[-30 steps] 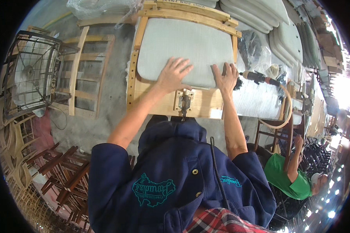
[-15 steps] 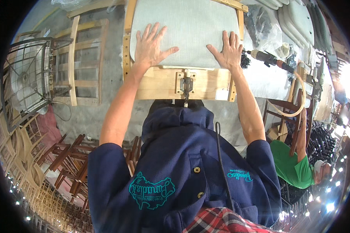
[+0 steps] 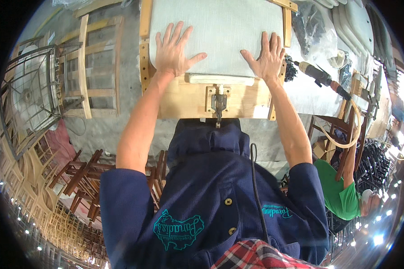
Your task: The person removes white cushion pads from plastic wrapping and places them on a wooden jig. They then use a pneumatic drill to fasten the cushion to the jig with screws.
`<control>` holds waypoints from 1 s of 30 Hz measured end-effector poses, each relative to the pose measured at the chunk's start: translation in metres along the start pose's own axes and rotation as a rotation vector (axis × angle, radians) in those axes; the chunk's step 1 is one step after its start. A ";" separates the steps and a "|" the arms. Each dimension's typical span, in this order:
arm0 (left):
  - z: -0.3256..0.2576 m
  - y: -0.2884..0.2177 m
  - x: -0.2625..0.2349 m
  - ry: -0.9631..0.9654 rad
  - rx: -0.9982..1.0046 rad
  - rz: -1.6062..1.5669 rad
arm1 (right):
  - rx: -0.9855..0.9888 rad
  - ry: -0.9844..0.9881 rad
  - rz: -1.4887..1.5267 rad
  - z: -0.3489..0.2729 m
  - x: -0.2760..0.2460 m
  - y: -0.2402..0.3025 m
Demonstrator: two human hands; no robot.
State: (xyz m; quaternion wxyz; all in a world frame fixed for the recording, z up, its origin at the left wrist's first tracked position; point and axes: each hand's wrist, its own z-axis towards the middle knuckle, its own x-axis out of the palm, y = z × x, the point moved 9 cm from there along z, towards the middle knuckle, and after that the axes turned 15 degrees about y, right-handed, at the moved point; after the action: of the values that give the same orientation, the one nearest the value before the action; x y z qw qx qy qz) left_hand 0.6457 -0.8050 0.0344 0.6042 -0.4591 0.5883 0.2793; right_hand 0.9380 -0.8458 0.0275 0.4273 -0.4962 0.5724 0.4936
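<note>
A pale grey, fabric-covered panel (image 3: 224, 49) lies in a light wooden frame (image 3: 144, 62). My left hand (image 3: 174, 50) rests flat on its left part, fingers spread and thumb pointing inward. On the right part, near the edge, my right hand (image 3: 268, 58) lies flat too, thumb apart from the fingers. Neither hand holds anything. Between my forearms, a metal toggle clamp (image 3: 219, 102) is fixed to the wooden board at the near side. A pale strip (image 3: 220, 80) sits between the clamp and the panel's near edge.
A power driver (image 3: 316, 74) lies right of the frame, beside dark screws (image 3: 290, 71) and a clear plastic bag (image 3: 321, 36). Grey padded panels (image 3: 352, 27) are stacked beyond. A wire-caged fan (image 3: 29, 94) stands left. A person in green (image 3: 339, 190) is at the lower right, near chair frames.
Both hands have shifted slightly away from the clamp, still flat on the panel. More of the pale strip shows at the panel's near edge. The whole view has moved a little.
</note>
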 end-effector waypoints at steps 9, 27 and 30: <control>0.007 0.003 0.002 -0.066 0.049 -0.054 | -0.001 -0.050 0.077 0.008 0.002 -0.006; 0.018 0.005 0.002 0.053 -0.146 -0.024 | -0.196 -0.418 0.296 0.071 -0.173 0.082; 0.024 0.001 0.000 0.053 -0.129 -0.050 | -0.044 -0.327 0.362 0.085 -0.086 0.059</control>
State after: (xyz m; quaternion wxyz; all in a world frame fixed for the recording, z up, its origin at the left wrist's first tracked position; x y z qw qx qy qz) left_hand 0.6554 -0.7836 0.0313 0.5643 -0.5189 0.5733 0.2892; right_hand 0.8921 -0.7477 0.1071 0.4080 -0.3083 0.5640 0.6484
